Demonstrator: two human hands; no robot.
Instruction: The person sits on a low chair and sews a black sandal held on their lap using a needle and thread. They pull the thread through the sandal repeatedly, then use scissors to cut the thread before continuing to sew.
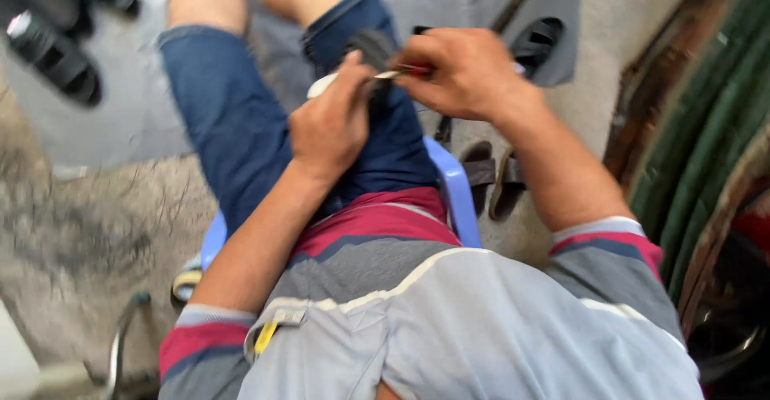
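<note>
I look down at my own lap, seated on a blue plastic stool (455,191). My left hand (329,123) grips a black rubber piece (374,48) together with a pale, flat part at its lower end. My right hand (457,71) is closed around a thin tool with a red handle (413,69), its metal tip touching the black piece. Both hands meet above my right knee, over blue denim shorts (233,127). The picture is motion-blurred, so the exact kind of black piece is unclear.
Black sandals (56,39) lie on a grey mat at the top left. Another black sandal (536,43) and a brown pair (493,179) sit on the floor to the right. Green hoses (706,135) run along the right edge. A metal bar (120,340) shows at the bottom left.
</note>
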